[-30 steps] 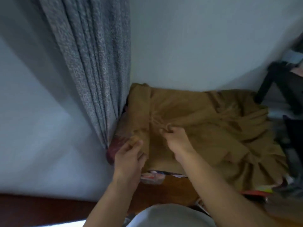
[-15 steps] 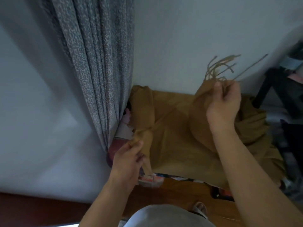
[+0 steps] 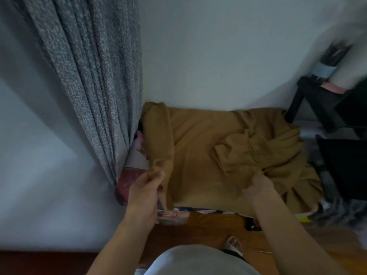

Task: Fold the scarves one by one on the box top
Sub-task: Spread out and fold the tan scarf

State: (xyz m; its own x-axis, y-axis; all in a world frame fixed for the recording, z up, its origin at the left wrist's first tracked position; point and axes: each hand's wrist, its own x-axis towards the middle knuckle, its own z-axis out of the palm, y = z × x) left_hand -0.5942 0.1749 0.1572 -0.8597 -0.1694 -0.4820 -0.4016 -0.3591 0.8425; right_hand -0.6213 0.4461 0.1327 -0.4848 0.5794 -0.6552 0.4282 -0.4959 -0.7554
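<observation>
A mustard-brown scarf point(image 3: 198, 155) lies spread across the box top point(image 3: 172, 214) against the wall, beside a grey speckled curtain point(image 3: 95, 86), its long axis running left to right, the left part fairly flat and the right end bunched in loose folds. The person's left hand point(image 3: 144, 192) pinches the scarf's near-left corner with curled fingers point(image 3: 156, 175), while the right hand point(image 3: 260, 190) grips a gathered fold near the front edge, right of centre. The bunched end lies just beyond and right of the right hand, so that hand seems better placed to carry it leftward over the flat part.
</observation>
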